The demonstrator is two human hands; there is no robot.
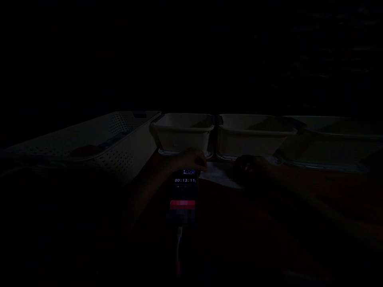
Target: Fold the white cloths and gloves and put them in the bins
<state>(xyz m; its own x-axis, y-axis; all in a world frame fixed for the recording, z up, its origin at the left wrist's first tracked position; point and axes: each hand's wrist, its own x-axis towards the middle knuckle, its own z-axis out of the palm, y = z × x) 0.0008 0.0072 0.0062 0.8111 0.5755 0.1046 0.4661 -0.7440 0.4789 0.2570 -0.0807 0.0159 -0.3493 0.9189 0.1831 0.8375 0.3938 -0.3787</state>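
Observation:
The scene is very dark. A phone (184,191) lies on the table with its screen lit, showing a timer and a red band. My left hand (191,159) rests at the phone's far end with its fingers curled down. My right hand (248,165) lies just to the right, over a pale sheet (217,173); its fingers are too dim to read.
A perforated white basket (119,139) stands at the left. Three pale tubs sit in a row behind the hands: one (182,133), another (254,135) and a third (335,139) at the right. A cable (178,239) runs from the phone toward me.

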